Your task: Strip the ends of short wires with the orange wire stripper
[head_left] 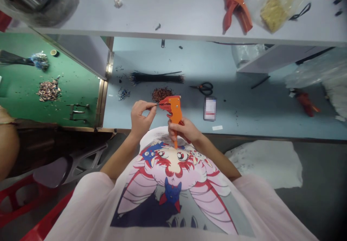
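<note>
My right hand (pixel 184 129) is wrapped round the handle of an orange and red wire stripper (pixel 176 111), held upright over the bench's front edge. Pinched between the thumb and fingers of my left hand (pixel 142 117) is a thin dark wire (pixel 158 105), whose far end reaches the red jaws of the stripper. Whether the jaws are closed on the wire I cannot tell. Just beyond the tool lies a heap of reddish-brown scraps (pixel 162 93). Behind that heap a bundle of black wires (pixel 157 77) lies crosswise on the blue bench.
Scissors (pixel 205 88) and a phone (pixel 210 108) lie right of the tool. A raised shelf (pixel 173 15) crosses the back, carrying another wire stripper (pixel 236 6) and a bag of yellowish pieces (pixel 276 11). Another person's arm (pixel 7 143) shows at the left by the green bench (pixel 73 67).
</note>
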Tool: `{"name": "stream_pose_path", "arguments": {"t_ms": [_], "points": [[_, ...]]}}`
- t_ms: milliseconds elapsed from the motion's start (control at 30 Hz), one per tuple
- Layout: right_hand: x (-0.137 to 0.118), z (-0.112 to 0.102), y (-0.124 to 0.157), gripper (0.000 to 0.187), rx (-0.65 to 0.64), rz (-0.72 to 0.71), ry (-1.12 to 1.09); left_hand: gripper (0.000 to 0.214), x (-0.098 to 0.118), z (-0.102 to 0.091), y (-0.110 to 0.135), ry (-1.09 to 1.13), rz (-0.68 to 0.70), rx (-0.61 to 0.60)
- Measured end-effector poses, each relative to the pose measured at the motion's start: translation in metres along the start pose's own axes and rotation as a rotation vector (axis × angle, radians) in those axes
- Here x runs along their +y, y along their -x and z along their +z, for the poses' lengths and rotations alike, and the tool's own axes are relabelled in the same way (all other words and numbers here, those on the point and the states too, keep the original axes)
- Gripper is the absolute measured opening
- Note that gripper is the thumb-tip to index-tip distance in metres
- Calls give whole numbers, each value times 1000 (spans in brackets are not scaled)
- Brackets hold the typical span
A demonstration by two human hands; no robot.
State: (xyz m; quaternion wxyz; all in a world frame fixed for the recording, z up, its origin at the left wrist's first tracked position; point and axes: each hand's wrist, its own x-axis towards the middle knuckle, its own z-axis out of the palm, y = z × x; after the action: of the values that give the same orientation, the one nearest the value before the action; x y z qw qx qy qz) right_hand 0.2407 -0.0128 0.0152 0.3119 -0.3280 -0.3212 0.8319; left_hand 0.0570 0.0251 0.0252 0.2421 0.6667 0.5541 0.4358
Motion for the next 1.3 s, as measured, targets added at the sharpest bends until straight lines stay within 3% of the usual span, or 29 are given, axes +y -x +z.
{"name": "stream_pose_path", "arguments": {"t_ms": [233, 400, 633, 733, 867, 933, 1033, 1133, 1300], "points": [[8, 0, -4, 36, 75, 42, -94, 10, -6, 0, 3, -69, -18, -30], [3, -7, -2, 37, -23, 110, -119, 11, -11, 1, 6, -95, -65, 2], [1, -24, 1, 40, 79, 32, -63, 13, -16, -2, 7, -103, -104, 53], [4, -34, -2, 37, 258, -10, 226, 13, -16, -2, 8, -78, -106, 55], [15, -53, -6, 34, 587, 28, 1005, 10, -14, 0, 9, -63, -108, 46], [24, -64, -8, 36, 645, 108, 1331, 10, -14, 1, 8, -73, -112, 42], [43, -81, -11, 36, 525, 280, 1588, 9, -14, 2, 8, -60, -107, 32], [63, -92, -17, 32, 372, 399, 1685, 8, -15, 3, 7, -40, -109, 9], [86, -104, -40, 34, 325, 354, 1721, 8, -15, 8, 7, -37, -113, -16]]}}
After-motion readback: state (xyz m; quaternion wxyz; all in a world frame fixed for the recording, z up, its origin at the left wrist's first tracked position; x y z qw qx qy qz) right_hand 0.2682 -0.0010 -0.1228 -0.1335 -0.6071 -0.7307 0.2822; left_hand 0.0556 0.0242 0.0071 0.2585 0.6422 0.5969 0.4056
